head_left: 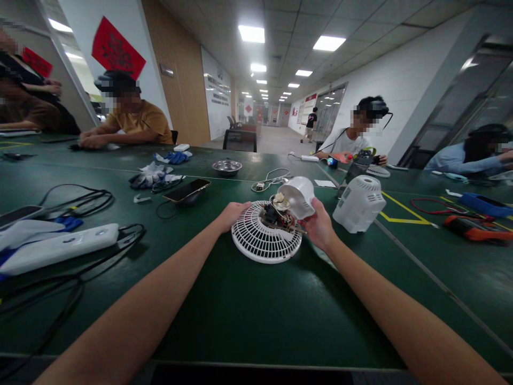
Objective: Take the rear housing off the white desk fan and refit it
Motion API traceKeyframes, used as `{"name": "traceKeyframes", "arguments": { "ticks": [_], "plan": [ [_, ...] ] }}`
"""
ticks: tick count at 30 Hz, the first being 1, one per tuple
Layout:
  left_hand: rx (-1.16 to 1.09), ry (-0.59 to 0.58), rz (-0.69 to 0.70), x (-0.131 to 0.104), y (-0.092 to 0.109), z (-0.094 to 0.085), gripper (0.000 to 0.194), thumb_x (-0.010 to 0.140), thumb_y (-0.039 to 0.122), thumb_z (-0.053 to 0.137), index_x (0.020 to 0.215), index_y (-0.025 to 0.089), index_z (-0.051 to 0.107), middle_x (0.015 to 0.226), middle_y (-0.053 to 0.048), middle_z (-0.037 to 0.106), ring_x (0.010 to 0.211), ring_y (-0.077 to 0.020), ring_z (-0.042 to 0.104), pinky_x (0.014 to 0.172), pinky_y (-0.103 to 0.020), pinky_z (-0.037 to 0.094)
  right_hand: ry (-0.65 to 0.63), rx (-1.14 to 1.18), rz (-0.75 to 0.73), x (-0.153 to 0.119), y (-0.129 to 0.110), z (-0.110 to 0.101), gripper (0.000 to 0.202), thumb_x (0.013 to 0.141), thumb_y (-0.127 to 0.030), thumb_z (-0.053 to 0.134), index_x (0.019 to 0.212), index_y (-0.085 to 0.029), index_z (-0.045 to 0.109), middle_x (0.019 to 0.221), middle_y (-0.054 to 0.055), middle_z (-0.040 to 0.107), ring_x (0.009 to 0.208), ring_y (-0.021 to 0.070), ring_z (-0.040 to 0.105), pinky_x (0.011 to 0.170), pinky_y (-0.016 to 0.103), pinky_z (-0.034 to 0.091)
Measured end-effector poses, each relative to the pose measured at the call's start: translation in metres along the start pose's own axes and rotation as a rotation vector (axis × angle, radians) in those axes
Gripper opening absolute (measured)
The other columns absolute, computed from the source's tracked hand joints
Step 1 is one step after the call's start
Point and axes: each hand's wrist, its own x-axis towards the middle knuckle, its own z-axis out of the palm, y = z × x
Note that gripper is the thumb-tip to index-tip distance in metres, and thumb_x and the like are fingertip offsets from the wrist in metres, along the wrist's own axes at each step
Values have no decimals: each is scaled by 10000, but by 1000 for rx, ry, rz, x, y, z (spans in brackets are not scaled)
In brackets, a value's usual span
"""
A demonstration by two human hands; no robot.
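A round white fan grille (266, 248) lies on the green table, with a dark motor and wiring (274, 216) exposed at its centre. My left hand (233, 215) grips the grille's left rim, fingers closed at the edge. On the right, my right hand (320, 224) holds a glossy white motor cover (300, 195), tilted beside and above the motor. Its fingertips are partly hidden behind the cover. A white cable with a plug (260, 186) lies just behind the grille. Right of my right hand stands a white plastic housing (358, 206) with slots in its top.
Left on the table (224, 310) lie a power strip (64, 248), black cables (84, 195), a phone (187, 190) and gloves (154, 176). A metal bowl (226, 167) sits behind. An orange multimeter (479, 229) and a blue tray (484, 204) are at right. Other people sit around the table.
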Motion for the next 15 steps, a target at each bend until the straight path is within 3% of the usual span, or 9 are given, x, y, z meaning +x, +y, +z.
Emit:
{"name": "traceKeyframes", "arguments": {
  "ticks": [7,15],
  "plan": [
    [8,14,-5,-4,4,2,223,872,308,737,814,93,747,751,-99,756,651,-185,699,685,-320,550,-23,-22,-11,-1,0,1,465,784,-575,768,1148,-372,561,1019,-32,706,776,190,652,561,309,519],
    [-11,11,-6,-6,5,4,219,861,302,753,799,93,749,746,-93,757,648,-186,700,704,-327,551,-23,-31,-39,-2,9,2,504,723,-449,842,1140,-361,572,1002,-56,698,709,145,613,515,261,462]
  ]
}}
